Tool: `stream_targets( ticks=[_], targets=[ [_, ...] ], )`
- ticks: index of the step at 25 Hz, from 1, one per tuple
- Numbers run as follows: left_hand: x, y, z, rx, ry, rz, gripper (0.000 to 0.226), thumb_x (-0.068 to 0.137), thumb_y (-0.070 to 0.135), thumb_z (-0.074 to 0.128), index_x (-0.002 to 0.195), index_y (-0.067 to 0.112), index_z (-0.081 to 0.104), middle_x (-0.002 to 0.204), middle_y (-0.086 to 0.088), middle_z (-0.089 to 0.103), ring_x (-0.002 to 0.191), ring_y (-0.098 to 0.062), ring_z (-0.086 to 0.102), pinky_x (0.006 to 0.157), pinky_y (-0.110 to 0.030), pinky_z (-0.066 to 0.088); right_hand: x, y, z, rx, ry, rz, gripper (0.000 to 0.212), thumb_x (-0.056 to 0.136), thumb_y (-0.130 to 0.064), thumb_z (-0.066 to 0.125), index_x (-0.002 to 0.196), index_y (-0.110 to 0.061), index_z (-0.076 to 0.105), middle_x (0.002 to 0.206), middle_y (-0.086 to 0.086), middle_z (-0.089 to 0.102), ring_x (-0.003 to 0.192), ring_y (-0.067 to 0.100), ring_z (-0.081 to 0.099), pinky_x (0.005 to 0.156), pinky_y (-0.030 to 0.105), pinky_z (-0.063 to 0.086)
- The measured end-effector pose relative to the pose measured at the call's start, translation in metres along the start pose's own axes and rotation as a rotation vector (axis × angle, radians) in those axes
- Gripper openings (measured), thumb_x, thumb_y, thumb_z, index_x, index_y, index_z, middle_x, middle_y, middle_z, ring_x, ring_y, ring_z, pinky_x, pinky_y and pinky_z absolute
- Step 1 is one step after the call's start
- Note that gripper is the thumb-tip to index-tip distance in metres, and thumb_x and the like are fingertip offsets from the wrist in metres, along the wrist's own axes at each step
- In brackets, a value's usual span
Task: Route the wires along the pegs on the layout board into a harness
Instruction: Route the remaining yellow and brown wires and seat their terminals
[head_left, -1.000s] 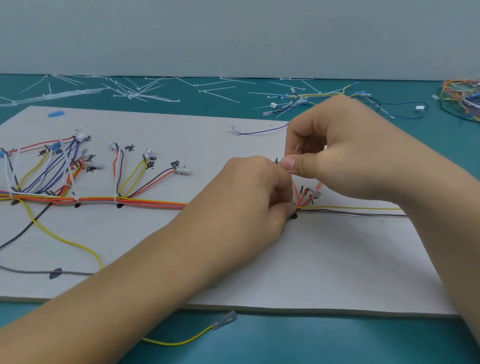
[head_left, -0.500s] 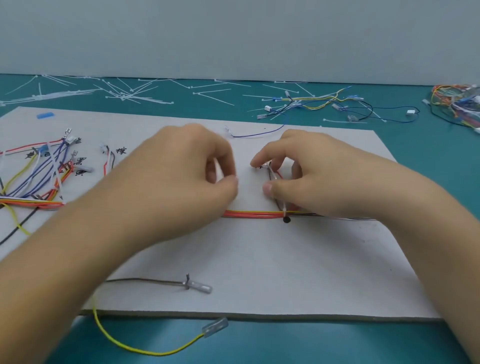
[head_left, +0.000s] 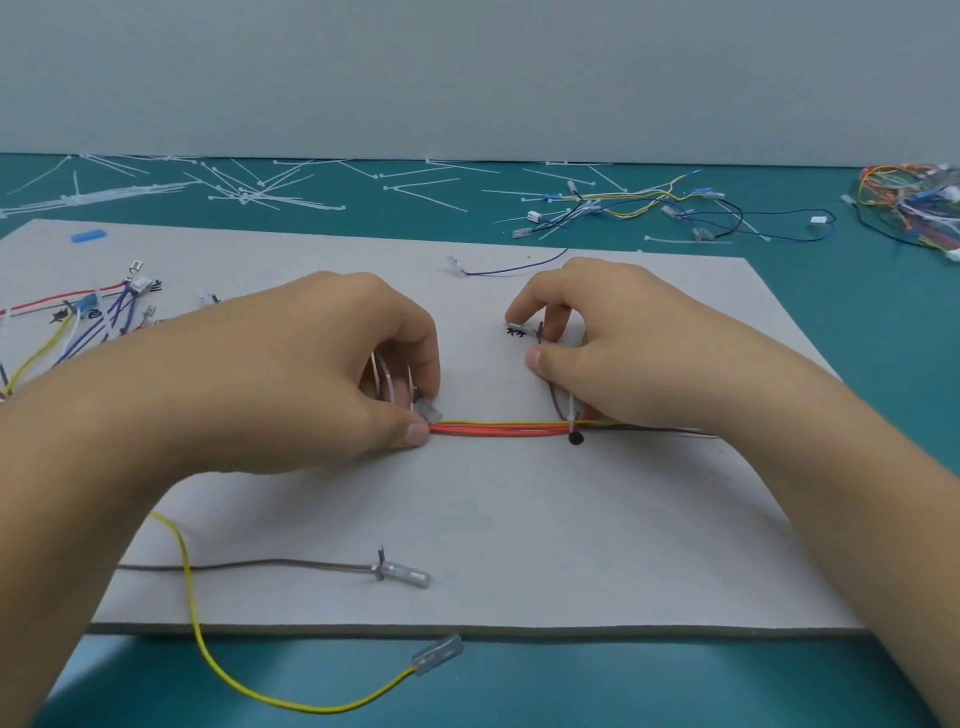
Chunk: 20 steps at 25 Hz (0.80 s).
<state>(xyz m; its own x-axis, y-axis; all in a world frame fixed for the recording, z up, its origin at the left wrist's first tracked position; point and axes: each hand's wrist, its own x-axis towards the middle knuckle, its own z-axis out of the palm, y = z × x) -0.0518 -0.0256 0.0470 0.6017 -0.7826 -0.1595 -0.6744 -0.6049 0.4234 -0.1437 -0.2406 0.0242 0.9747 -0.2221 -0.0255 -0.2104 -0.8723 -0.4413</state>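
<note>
A grey layout board (head_left: 519, 530) lies flat on the teal table. A bundle of red, orange and yellow wires (head_left: 498, 428) runs left to right across its middle. My left hand (head_left: 311, 374) pinches the bundle's left part, with a clear terminal and pale loops under its fingers. My right hand (head_left: 613, 353) holds the branch wires near a white tie and a black dot (head_left: 575, 438), fingertips curled beside a black marking. A brown wire with a clear terminal (head_left: 402, 573) and a yellow wire (head_left: 197, 613) trail near the front edge.
More routed wires with terminals (head_left: 98, 317) fan out at the board's left. A purple wire (head_left: 509, 267) lies at the back of the board. Loose white cable ties (head_left: 249, 189), spare wires (head_left: 639, 208) and a tangled wire pile (head_left: 914, 202) lie on the table behind.
My left hand slid left along the bundle, away from my right hand, baring a red and yellow stretch between them. The view shifted, bringing the board's front edge and trailing wires into sight.
</note>
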Motion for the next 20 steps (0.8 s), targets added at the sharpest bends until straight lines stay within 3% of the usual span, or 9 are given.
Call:
stream_targets(
  ticks=[4,8,12,15,17,20],
  targets=[
    [0.004,-0.003,0.001,-0.066,0.023,0.002,0.033,0.069,0.04,0.088,0.092,0.053,0.067,0.077,0.024,0.072,0.066,0.002,0.067,0.069,-0.036,0.058,0.0,0.0,0.002,-0.019,0.028,0.025,0.011,0.096,-0.032,0.062,0.106,-0.036,0.063,0.094,-0.013,0.065,0.06,-0.007,0.057,0.058,0.02,0.042],
    [0.001,-0.01,-0.007,-0.133,-0.006,-0.002,0.041,0.066,0.034,0.092,0.094,0.05,0.065,0.078,0.022,0.075,0.065,-0.002,0.072,0.075,-0.046,0.06,0.0,-0.001,0.001,-0.033,0.052,0.051,0.006,0.095,-0.036,0.064,0.099,-0.034,0.063,0.097,-0.012,0.065,0.064,-0.001,0.059,0.065,0.027,0.051],
    [-0.001,-0.012,-0.01,-0.011,0.017,-0.001,0.025,0.065,0.048,0.084,0.086,0.052,0.071,0.069,0.029,0.071,0.06,0.004,0.067,0.07,-0.041,0.061,-0.001,-0.003,0.001,-0.041,0.063,0.045,0.006,0.096,-0.036,0.063,0.1,-0.032,0.062,0.1,-0.008,0.063,0.066,0.005,0.061,0.072,0.033,0.055],
    [-0.001,-0.008,-0.008,0.019,0.018,0.004,0.018,0.073,0.042,0.083,0.082,0.053,0.072,0.067,0.028,0.07,0.061,0.004,0.067,0.069,-0.039,0.061,-0.002,-0.005,0.0,-0.05,0.044,0.044,0.005,0.097,-0.034,0.062,0.1,-0.031,0.059,0.096,-0.007,0.063,0.072,0.009,0.062,0.073,0.034,0.054],
    [-0.002,-0.007,-0.007,0.032,0.029,0.01,0.022,0.077,0.036,0.083,0.082,0.053,0.071,0.068,0.028,0.07,0.064,0.004,0.066,0.066,-0.035,0.059,-0.003,-0.008,-0.001,-0.07,0.048,0.049,0.002,0.097,-0.029,0.061,0.098,-0.03,0.059,0.089,-0.007,0.062,0.077,0.012,0.061,0.07,0.032,0.052],
    [-0.002,-0.005,-0.004,0.071,0.053,0.027,0.024,0.079,0.032,0.082,0.084,0.052,0.069,0.069,0.031,0.069,0.069,0.009,0.063,0.058,-0.025,0.049,-0.003,-0.012,-0.001,-0.171,0.082,0.052,0.017,0.095,-0.011,0.055,0.097,-0.027,0.06,0.076,-0.009,0.057,0.078,0.01,0.053,0.057,0.025,0.041]
  ],
)
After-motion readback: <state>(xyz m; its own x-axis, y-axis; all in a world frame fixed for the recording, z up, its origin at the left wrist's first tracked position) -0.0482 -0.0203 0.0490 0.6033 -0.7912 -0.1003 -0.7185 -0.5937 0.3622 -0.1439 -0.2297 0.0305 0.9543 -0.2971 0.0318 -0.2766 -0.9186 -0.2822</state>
